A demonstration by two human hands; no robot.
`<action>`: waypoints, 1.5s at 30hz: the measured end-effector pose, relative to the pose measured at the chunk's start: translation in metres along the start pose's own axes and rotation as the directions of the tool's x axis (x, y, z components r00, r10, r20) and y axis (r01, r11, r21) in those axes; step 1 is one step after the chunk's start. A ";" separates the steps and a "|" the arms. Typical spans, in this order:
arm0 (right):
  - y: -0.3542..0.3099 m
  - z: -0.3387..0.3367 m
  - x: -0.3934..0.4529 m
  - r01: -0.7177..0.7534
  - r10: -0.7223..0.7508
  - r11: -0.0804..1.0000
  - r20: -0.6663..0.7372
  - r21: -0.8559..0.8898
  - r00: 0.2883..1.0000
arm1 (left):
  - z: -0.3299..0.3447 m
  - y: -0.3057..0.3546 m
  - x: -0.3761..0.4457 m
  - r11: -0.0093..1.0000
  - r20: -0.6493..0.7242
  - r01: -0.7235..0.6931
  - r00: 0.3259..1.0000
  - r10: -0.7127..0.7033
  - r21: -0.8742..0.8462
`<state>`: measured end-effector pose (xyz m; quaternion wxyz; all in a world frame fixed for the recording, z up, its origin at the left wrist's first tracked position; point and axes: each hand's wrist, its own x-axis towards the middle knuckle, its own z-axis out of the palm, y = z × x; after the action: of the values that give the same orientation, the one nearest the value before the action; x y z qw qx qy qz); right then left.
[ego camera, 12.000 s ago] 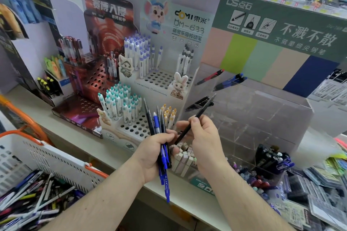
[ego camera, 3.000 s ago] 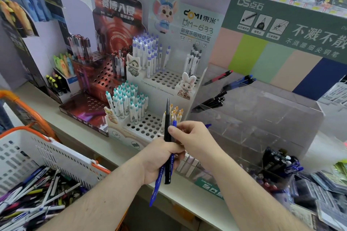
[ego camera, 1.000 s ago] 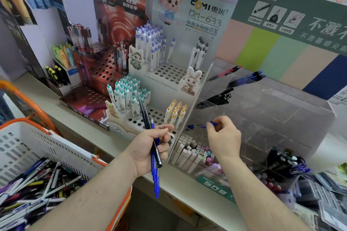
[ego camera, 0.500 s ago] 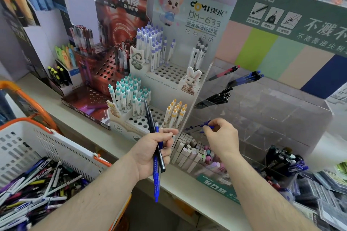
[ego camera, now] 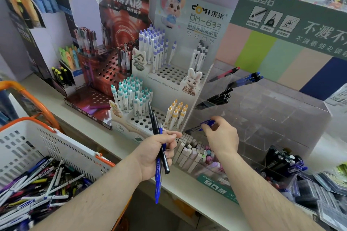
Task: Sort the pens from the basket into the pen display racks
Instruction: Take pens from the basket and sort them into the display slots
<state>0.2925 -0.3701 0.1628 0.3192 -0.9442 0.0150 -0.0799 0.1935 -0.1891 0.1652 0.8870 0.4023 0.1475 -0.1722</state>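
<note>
The right hand (ego camera: 221, 137) pinches a blue pen (ego camera: 205, 125) between thumb and fingertips, its tip angled down-left into a lower slot of the clear acrylic rack (ego camera: 262, 118). The left hand (ego camera: 156, 152) has a closed grip on a small bundle of pens (ego camera: 159, 148), two black and one blue, held roughly upright. This looks like the placing step: the blue pen seems about to be let go into its slot, after which the right hand would need to draw the next pen from the bundle and match it by colour, black pens (ego camera: 217, 99) sitting one tier up and blue pens (ego camera: 246, 80) above. Just left stands the white perforated rack (ego camera: 142, 121), its pens close to the left hand's knuckles. The basket (ego camera: 37, 148), still holding many pens, sits low left below the counter (ego camera: 116, 148) edge, with open room between.
</note>
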 end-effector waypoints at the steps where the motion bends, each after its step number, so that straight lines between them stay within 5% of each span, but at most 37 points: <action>1: 0.000 -0.002 -0.003 0.024 -0.025 0.999 -0.039 -0.022 0.999 | 0.000 0.000 0.000 1.000 -0.005 -0.001 1.000 0.001 0.012; 5: -0.010 -0.011 -0.021 0.100 -0.094 0.991 -0.070 0.084 0.993 | 0.002 -0.004 -0.001 0.995 -0.021 -0.025 0.999 0.028 0.096; 8: -0.028 -0.018 -0.039 0.070 -0.099 0.972 0.124 0.223 0.987 | 0.008 -0.007 0.000 0.946 -0.065 -0.073 0.993 0.099 0.317; 13: -0.047 -0.014 -0.070 0.014 -0.136 0.952 0.383 0.306 0.914 | 0.013 -0.015 0.005 0.704 -0.087 -0.085 0.975 0.204 0.705; 21: -0.048 -0.010 -0.078 -0.158 -0.025 0.910 0.432 0.383 0.902 | 0.007 -0.017 0.003 0.639 -0.002 -0.137 0.977 0.212 0.757; 26: -0.047 -0.026 -0.066 -0.452 0.034 0.588 0.538 0.671 0.842 | -0.003 -0.007 -0.001 0.831 0.005 -0.139 0.987 0.162 0.539; 31: -0.043 -0.032 -0.068 -0.307 -0.093 0.759 0.562 0.574 0.822 | -0.001 0.005 0.002 0.947 0.027 -0.182 0.983 0.182 0.263; 34: -0.041 -0.031 -0.070 -0.278 -0.153 0.811 0.646 0.515 0.748 | 0.002 0.009 0.003 0.992 0.052 -0.122 0.991 0.120 0.039; 40: -0.037 -0.038 -0.064 -0.228 -0.186 0.867 0.711 0.444 0.678 | -0.001 0.012 0.001 0.967 0.112 -0.032 0.992 0.061 -0.251; 45: -0.023 -0.047 -0.052 -0.300 -0.139 0.828 0.692 0.474 0.708 | -0.016 0.021 0.001 0.898 0.182 -0.033 0.975 0.125 -0.438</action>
<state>0.2326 -0.3761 0.2062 0.5632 -0.7656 -0.0877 0.2981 0.2009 -0.1644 0.1684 0.9708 0.1810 0.0731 -0.1395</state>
